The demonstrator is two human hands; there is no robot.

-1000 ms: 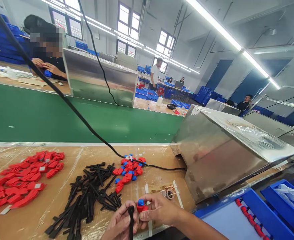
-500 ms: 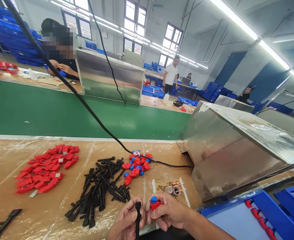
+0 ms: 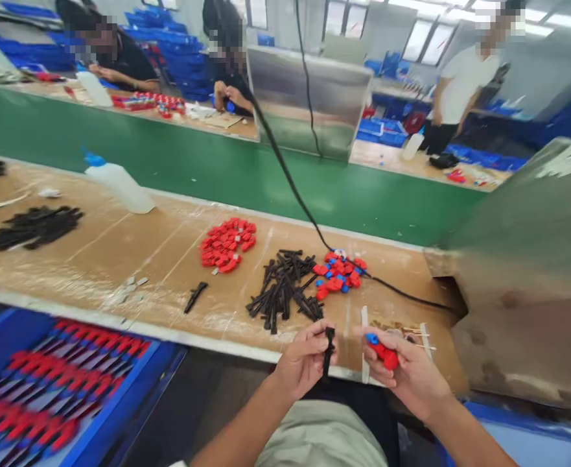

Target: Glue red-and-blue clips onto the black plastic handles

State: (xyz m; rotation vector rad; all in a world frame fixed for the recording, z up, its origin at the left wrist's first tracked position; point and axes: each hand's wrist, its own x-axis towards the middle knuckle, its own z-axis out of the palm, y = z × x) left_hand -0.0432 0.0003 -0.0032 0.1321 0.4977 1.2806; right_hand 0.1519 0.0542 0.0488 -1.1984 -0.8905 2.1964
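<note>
My left hand is closed around a black plastic stick-shaped part, held upright between thumb and fingers. To its right, my right hand grips a red and blue plastic piece, blue end toward the left. The two hands are apart, above the front edge of the workbench. Just beyond them lies a heap of black stick-shaped parts, with a small pile of red and blue pieces beside it. Farther left sit a pile of red parts and one single black part.
A metal box stands at the right, with a black cable leading to it. At lower left, a blue crate holds rows of red-tipped parts. A white bottle is on the bench. Across the green belt, people work.
The view has swung left and down, bringing the blue crate and bottle into sight. My hands have moved apart; each keeps its piece, and the red and blue one is turned differently.
</note>
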